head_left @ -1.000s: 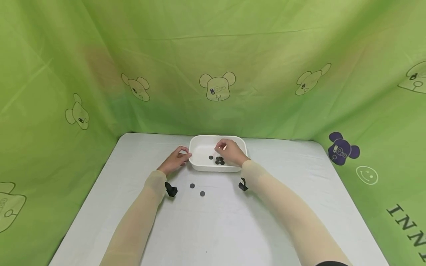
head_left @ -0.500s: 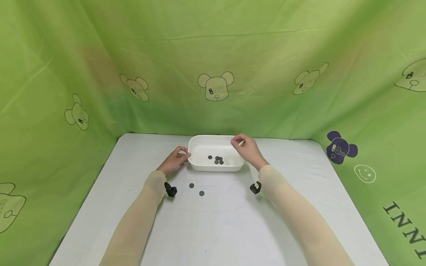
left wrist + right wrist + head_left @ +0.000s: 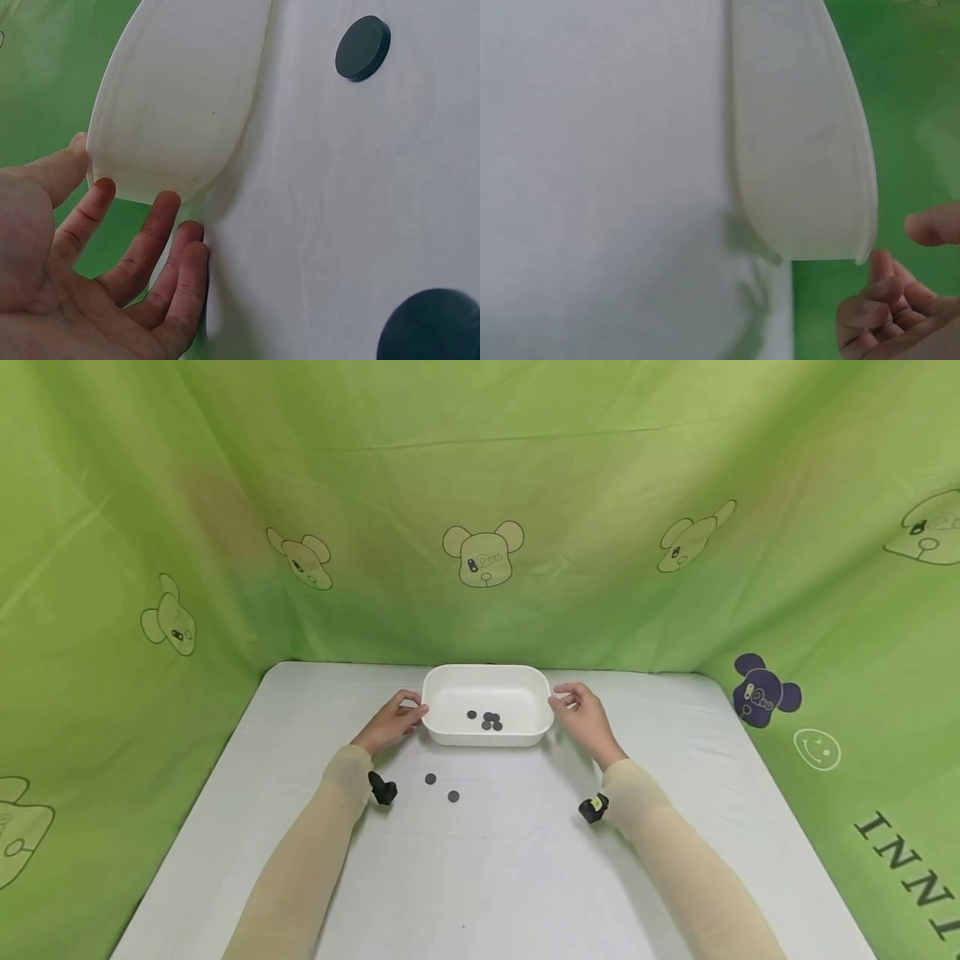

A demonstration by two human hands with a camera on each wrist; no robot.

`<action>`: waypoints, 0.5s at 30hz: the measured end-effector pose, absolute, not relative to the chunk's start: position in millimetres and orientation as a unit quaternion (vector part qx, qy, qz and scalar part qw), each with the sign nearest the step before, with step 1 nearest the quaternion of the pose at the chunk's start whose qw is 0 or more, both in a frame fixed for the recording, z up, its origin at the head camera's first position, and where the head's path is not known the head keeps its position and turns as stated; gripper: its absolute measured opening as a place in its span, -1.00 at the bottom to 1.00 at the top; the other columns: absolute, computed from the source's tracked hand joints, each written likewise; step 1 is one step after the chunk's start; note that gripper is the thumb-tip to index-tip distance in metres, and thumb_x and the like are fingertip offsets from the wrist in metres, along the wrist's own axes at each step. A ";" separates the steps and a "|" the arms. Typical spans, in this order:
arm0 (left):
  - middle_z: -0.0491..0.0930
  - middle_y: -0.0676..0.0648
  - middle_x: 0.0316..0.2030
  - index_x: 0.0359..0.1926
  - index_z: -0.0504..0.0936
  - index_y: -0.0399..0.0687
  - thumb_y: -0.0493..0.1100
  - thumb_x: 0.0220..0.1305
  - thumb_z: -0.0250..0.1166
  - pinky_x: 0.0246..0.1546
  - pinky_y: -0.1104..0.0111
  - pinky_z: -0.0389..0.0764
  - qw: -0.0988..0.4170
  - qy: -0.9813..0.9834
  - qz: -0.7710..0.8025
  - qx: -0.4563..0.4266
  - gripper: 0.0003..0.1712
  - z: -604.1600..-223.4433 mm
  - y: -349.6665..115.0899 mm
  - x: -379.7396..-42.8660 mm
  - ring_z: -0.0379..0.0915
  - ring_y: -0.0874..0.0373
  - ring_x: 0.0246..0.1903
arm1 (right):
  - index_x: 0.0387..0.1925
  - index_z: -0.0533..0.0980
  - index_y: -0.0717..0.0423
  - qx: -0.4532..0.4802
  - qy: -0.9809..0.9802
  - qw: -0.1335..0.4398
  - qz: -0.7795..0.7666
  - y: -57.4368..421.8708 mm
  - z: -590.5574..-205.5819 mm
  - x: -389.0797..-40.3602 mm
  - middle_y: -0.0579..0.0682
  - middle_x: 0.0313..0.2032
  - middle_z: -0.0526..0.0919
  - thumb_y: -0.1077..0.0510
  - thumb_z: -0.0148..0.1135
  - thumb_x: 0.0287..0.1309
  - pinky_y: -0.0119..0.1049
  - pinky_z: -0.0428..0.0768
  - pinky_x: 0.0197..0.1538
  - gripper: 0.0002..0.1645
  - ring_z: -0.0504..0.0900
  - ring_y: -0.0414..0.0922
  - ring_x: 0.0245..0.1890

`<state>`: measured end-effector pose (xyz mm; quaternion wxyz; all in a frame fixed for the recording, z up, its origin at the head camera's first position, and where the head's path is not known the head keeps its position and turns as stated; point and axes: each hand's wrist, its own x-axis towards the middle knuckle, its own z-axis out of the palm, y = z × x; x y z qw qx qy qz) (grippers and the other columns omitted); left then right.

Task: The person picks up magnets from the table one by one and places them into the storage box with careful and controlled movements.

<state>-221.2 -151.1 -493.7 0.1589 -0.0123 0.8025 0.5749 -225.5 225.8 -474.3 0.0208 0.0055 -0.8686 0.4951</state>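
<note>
Head view: you apparently steady the white tray (image 3: 486, 740) with dark discs (image 3: 497, 727) on the bench (image 3: 510, 860), left grip (image 3: 390, 723) pinching one end, right grip (image 3: 587, 718) parted at the other, likely needing closing.

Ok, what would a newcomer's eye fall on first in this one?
Probably the bright green curtain printed with bear faces, standing behind and beside the white table. Next, the white tray near the table's far edge, with small dark discs inside and the left hand and right hand at opposite ends. Two loose discs lie nearer the person.
</note>
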 end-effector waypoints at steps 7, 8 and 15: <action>0.55 -0.31 0.34 0.21 0.41 0.03 0.06 0.63 0.25 0.35 0.05 0.51 0.159 0.803 0.574 -0.018 -0.64 -494.1 -151.8 -222.7 0.55 -0.13 0.28 | 0.30 0.49 0.28 -0.025 -0.861 -0.005 0.508 227.1 -487.3 -221.9 0.12 -0.17 0.65 0.05 0.26 0.54 -0.26 0.45 -0.10 -0.51 0.50 -0.15 -0.27; 0.55 -0.31 0.34 0.21 0.41 0.03 0.07 0.63 0.25 0.34 0.05 0.51 0.159 0.804 0.572 -0.018 -0.64 -494.2 -151.8 -222.7 0.55 -0.13 0.27 | 0.30 0.48 0.28 -0.027 -0.860 -0.009 0.509 226.5 -488.9 -221.7 0.11 -0.17 0.65 0.04 0.26 0.54 -0.26 0.45 -0.09 -0.50 0.50 -0.15 -0.27; 0.55 -0.32 0.33 0.22 0.41 0.02 0.06 0.63 0.26 0.35 0.04 0.51 0.161 0.799 0.580 -0.017 -0.63 -493.4 -151.1 -222.4 0.55 -0.14 0.26 | 0.25 0.47 0.30 -0.040 -0.859 -0.017 0.511 223.8 -496.5 -221.3 0.15 -0.12 0.65 0.03 0.25 0.54 -0.22 0.42 -0.02 -0.52 0.51 -0.13 -0.23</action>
